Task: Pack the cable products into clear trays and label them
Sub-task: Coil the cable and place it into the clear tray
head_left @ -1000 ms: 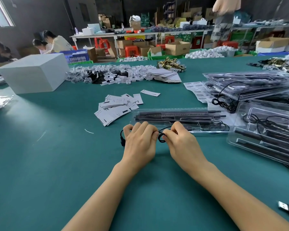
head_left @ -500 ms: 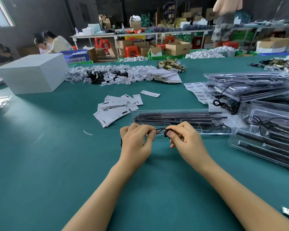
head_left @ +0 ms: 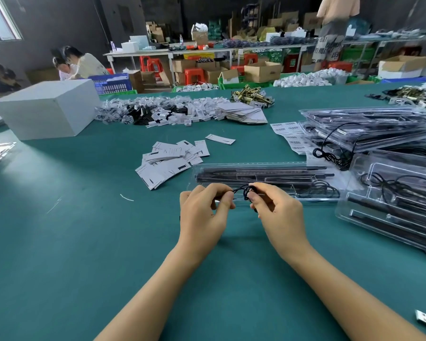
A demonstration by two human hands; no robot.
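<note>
— What have the hands got?
— The left hand (head_left: 202,212) and right hand (head_left: 278,215) each pinch the thin black cable (head_left: 244,190) with curled fingers, a small loop between them.
— Where is it?
— Just above the green tabletop (head_left: 84,242), at the near edge of the clear tray (head_left: 263,180) holding black rods, white label cards (head_left: 170,161) to its left.

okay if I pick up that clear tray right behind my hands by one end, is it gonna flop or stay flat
The clear tray looks like thin moulded plastic, so it would probably sag or twist. The long black rods seated along it may stiffen it somewhat. Its coiled cable could slip out if tilted.
</note>
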